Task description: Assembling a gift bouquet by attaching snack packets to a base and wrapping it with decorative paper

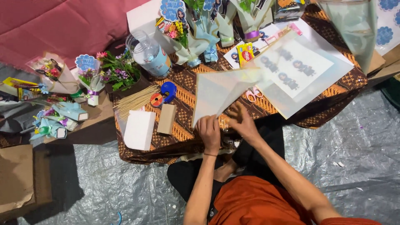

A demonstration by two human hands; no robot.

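Floor workspace seen from above

The floor (358,166) is covered by a crinkled grey plastic sheet, dotted with small white scraps. A low desk (189,93) is draped in a brown and orange patterned cloth, which hangs over the near edge. A dusky pink fabric (54,25) is spread at the upper left. Flattened brown cardboard (16,179) is laid at the lower left, and another piece (387,62) is seen at the right edge. Everything is lit evenly, with soft shadows.
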